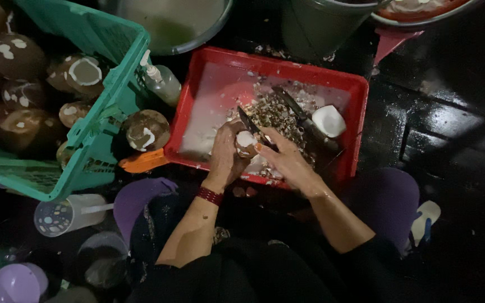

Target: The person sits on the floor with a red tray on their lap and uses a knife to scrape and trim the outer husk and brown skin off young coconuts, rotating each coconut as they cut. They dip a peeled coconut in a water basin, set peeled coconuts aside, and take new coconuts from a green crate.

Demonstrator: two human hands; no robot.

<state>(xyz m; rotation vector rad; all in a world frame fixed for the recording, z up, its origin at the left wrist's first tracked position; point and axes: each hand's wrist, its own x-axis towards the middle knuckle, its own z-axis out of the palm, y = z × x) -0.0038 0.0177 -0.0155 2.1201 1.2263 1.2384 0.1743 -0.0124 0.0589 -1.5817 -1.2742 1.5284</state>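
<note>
White and brown, the small partly peeled coconut piece (pixel 246 140) is sitting in our left hand (pixel 227 157), which is curling closed around it from below and from the left. We are holding it just above the near half of the shallow red plastic tray (pixel 197 101). Our right hand (pixel 284 160) is gripping a dark-bladed knife (pixel 249 124), with the blade running up and to the left over the top of the coconut piece and touching it. A dark red beaded bracelet (pixel 209 195) is circling our left wrist.

Inside the tray, a heap of brown shell chips (pixel 279 112) is lying just beyond our hands. A second dark knife (pixel 304 120) is resting across that heap, and a peeled white chunk of coconut (pixel 329 120) is lying beside it, towards the right wall of the tray.

To the left of the tray, a clear plastic squeeze bottle (pixel 161 81) is leaning against a green plastic crate (pixel 113 67), which is tilting on its side and holding brown husked coconuts (pixel 15 56). One more brown coconut (pixel 146 130) is sitting between crate and tray. Near our left knee a clear plastic cup (pixel 65 214) is lying on its side on the wet dark floor (pixel 444 118).
</note>
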